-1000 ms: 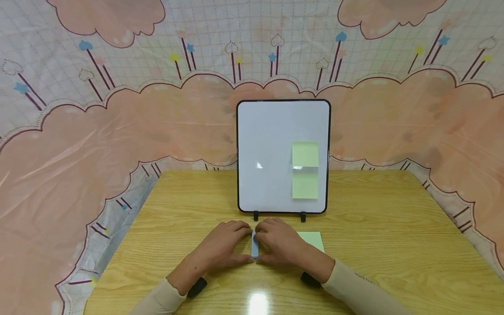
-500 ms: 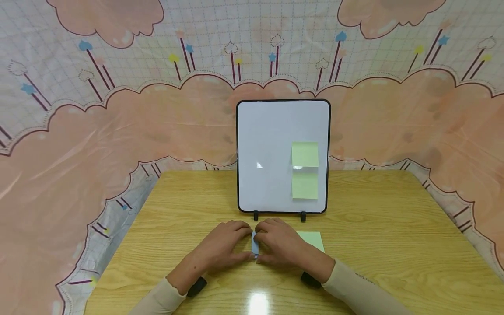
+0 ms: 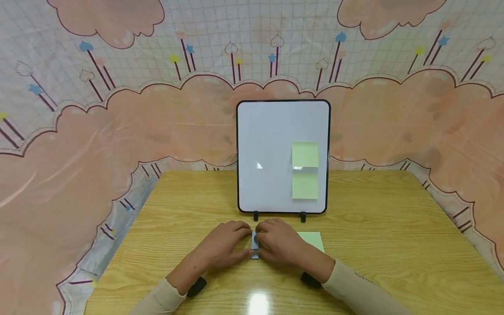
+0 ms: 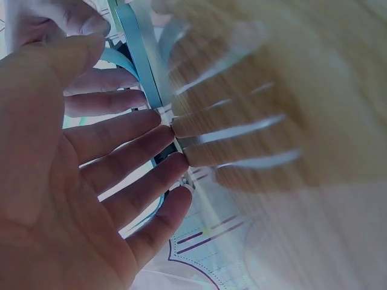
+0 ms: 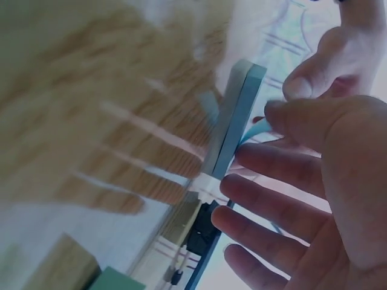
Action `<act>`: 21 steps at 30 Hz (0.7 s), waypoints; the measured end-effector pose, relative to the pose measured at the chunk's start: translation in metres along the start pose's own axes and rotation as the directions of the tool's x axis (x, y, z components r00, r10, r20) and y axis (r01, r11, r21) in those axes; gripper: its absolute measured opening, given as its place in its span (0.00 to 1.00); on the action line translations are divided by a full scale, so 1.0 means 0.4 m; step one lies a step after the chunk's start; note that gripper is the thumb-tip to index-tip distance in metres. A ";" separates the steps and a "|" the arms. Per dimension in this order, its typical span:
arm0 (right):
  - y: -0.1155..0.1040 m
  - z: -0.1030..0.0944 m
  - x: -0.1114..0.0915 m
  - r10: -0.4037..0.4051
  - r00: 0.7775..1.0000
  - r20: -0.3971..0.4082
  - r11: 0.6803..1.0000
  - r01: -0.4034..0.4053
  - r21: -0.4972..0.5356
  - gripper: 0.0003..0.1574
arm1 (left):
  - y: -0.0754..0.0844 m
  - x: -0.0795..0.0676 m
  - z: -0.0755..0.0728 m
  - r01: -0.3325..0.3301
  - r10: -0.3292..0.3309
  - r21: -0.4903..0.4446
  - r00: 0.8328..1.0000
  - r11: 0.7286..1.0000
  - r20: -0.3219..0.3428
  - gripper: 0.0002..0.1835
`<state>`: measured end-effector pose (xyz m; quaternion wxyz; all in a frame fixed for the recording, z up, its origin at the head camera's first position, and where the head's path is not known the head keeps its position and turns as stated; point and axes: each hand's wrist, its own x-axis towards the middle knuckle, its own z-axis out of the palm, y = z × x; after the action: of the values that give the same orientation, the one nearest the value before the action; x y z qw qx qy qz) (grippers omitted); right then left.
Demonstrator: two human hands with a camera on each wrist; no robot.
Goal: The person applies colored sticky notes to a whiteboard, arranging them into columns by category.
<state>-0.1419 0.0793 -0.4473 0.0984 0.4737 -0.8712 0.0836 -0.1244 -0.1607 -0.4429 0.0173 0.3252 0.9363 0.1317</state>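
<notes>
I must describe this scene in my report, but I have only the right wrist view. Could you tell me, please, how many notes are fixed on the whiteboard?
Observer: Two light green notes, one above the other on the whiteboard.
Operator: Thank you. In which half of the board are they?
Observer: In the right half, as the head view shows.
Operator: And the light green paper on the table, to the right of the blue pad: does something cover it?
Observer: Yes, partly. In the head view, the right arm hides its near left part.
</notes>
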 end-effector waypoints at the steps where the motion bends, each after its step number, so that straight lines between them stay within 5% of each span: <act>1: 0.000 0.000 0.001 0.003 1.000 0.004 1.000 -0.003 0.002 0.16 | -0.001 0.001 0.001 -0.005 0.005 0.003 1.000 1.000 -0.005 0.28; 13: 0.006 0.004 0.016 -0.013 0.997 -0.082 1.000 0.014 0.012 0.06 | 0.008 -0.007 0.005 -0.026 0.027 0.025 1.000 0.999 -0.011 0.24; 21: 0.013 0.008 0.035 -0.009 0.990 -0.143 1.000 0.007 -0.016 0.12 | 0.022 -0.009 -0.013 -0.076 0.079 0.080 0.996 0.994 -0.039 0.13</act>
<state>-0.1538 0.0701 -0.4470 0.1646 0.4693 -0.8605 0.1105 -0.1169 -0.1574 -0.4359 -0.0204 0.3588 0.9276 0.1023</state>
